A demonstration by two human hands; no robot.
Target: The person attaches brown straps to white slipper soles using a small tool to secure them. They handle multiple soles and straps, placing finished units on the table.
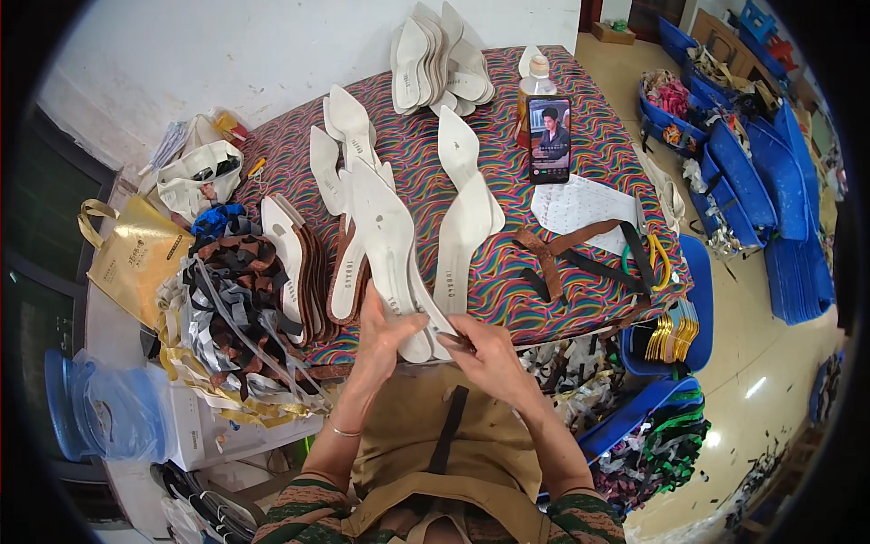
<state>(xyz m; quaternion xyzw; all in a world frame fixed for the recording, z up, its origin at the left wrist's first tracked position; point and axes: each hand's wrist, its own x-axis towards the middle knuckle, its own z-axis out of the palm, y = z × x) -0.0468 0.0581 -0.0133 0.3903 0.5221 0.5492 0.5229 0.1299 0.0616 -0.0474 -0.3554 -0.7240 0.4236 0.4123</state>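
Observation:
My left hand [385, 340] grips the lower end of a long white pointed shoe insole [385, 227] that stands up off the table's near edge. My right hand [485, 355] pinches the same end of this insole from the right, holding a thin brown strap end [458, 340] against it. A black strap [449, 431] lies on the tan apron over my lap. More white insoles [464, 213] lie fanned just beyond my hands on the multicoloured wavy cloth [426, 145] that covers the table.
A stack of white insoles [439, 59] sits at the table's far end. A phone [549, 139] leans on a bottle [535, 91]. Brown and black straps [562, 258] and paper lie at the right. A heap of strap pieces [231, 308] is at left. Blue bins [743, 181] line the floor.

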